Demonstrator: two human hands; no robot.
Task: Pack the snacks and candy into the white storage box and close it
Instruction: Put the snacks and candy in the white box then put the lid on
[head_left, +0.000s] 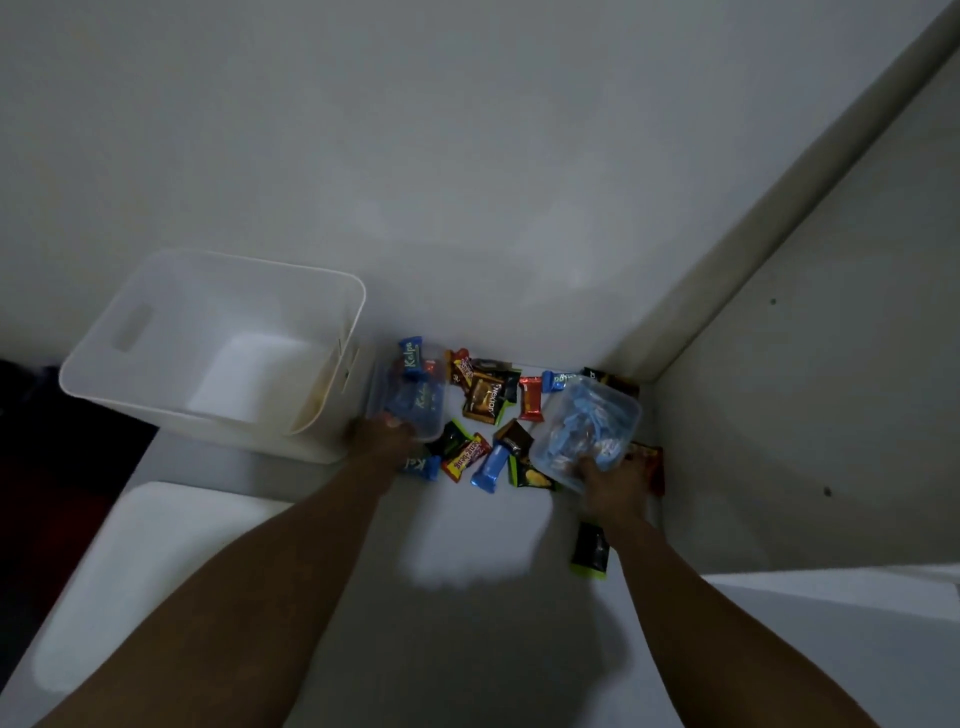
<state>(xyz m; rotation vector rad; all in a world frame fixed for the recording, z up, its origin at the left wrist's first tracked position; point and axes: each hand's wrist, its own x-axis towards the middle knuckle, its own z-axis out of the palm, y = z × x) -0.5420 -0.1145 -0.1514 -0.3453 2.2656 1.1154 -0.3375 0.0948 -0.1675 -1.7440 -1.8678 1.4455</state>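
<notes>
An open white storage box (130, 400) stands at the left of the white surface, and nothing shows inside it. Its white lid (130, 571) lies flat in front of it. Several wrapped snacks and candies (485, 402) are scattered to the right of the box. My left hand (382, 436) grips the near edge of a clear plastic tub (410, 400) with blue packets showing through it. A second clear tub (587, 426), filled with blue and orange candies, is gripped at its near rim by my right hand (610, 480).
A black and green packet (589, 551) lies near my right forearm. A red packet (652, 465) sits right of the second tub. White walls meet in a corner (644, 374) just behind the snacks. Dark floor (31, 441) shows at the far left.
</notes>
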